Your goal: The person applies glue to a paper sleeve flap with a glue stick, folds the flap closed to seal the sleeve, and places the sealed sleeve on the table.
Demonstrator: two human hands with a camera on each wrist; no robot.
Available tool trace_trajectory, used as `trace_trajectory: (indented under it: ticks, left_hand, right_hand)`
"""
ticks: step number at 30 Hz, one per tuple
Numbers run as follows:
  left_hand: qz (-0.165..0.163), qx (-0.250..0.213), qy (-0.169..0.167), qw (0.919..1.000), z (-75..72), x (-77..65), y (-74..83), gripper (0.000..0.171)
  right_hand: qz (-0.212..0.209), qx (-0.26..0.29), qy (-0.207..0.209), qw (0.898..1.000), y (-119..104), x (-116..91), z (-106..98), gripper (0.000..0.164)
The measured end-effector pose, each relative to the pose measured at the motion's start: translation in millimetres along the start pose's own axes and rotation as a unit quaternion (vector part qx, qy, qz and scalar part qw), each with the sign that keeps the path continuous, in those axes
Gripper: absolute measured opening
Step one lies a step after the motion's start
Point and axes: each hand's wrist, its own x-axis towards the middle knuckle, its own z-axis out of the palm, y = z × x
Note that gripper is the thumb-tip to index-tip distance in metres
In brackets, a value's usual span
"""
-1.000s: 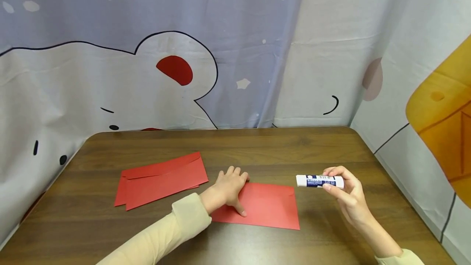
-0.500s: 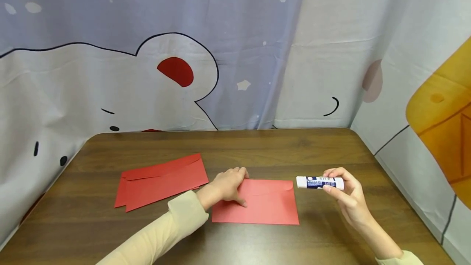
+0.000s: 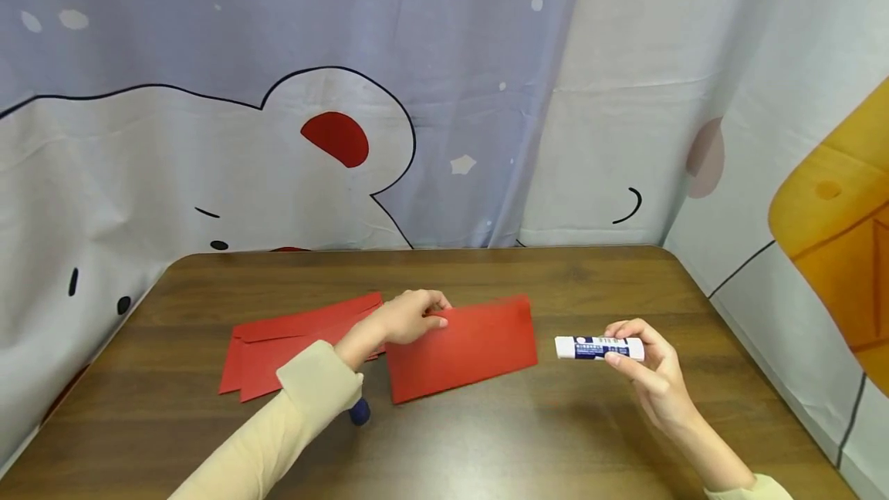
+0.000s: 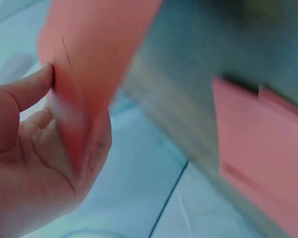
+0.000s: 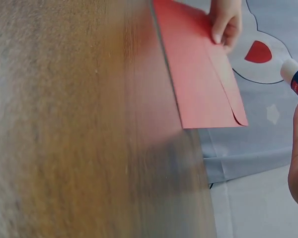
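My left hand (image 3: 406,316) pinches the upper left edge of a red envelope (image 3: 465,347), thumb on the near face. In the left wrist view the envelope (image 4: 97,54) runs up between thumb and fingers. The right wrist view shows it raised at a slant, with its flap line (image 5: 223,84) along one long side. Off to the right, my right hand (image 3: 656,376) grips a white and blue glue stick (image 3: 590,347) between thumb and fingers, lying level with its white end toward the envelope.
Two more red envelopes (image 3: 299,339) lie overlapping on the wooden table (image 3: 556,438), behind the left forearm. A dark blue cap (image 3: 359,412) stands beside the left cuff. A printed curtain (image 3: 472,99) hangs behind the table's far edge.
My left hand has taken hold of the envelope's edge, lifted it and drawn it away and to the left. The blue cap has come into view. The right hand with the glue stick barely moved.
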Motion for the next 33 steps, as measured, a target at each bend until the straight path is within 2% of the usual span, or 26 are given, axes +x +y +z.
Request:
trace_trajectory:
  ticks: [4, 8, 11, 14, 20, 25, 29, 33]
  left_hand:
    - [-0.028, 0.012, 0.054, 0.9981, -28.1, -9.4, -10.2, 0.026]
    - [-0.06, 0.018, 0.101, 0.9929, -57.4, -21.1, -27.2, 0.034]
    - [-0.074, 0.016, 0.126, 0.9891, -75.4, -29.7, -43.4, 0.037]
    - [-0.082, 0.018, 0.138, 0.9869, -86.4, -37.3, -61.1, 0.035]
    - [-0.1, 0.017, 0.129, 0.9864, -93.7, -53.5, -92.8, 0.031]
    - [-0.114, -0.009, 0.116, 0.9867, -92.6, -61.4, -114.3, 0.033]
    - [-0.116, -0.039, 0.1, 0.9874, -88.0, -65.1, -130.2, 0.033]
    - [-0.116, -0.022, 0.101, 0.9878, -81.1, -66.9, -141.8, 0.028]
  right_hand:
    - [0.012, -0.011, 0.0, 1.0, 0, 0, -2, 0.046]
    - [0.021, -0.018, 0.002, 1.0, 1, -1, -3, 0.046]
    - [-0.003, 0.006, -0.007, 1.0, 5, -3, -3, 0.046]
    - [-0.022, 0.023, -0.012, 0.999, 8, -4, -3, 0.045]
    - [-0.009, 0.015, -0.007, 1.0, 6, -4, -3, 0.047]
    - [-0.008, 0.02, -0.021, 1.0, 10, -5, -6, 0.044]
    - [-0.009, 0.012, -0.027, 1.0, 29, -9, -23, 0.038]
    - [-0.022, 0.02, -0.034, 0.999, 48, -13, -42, 0.043]
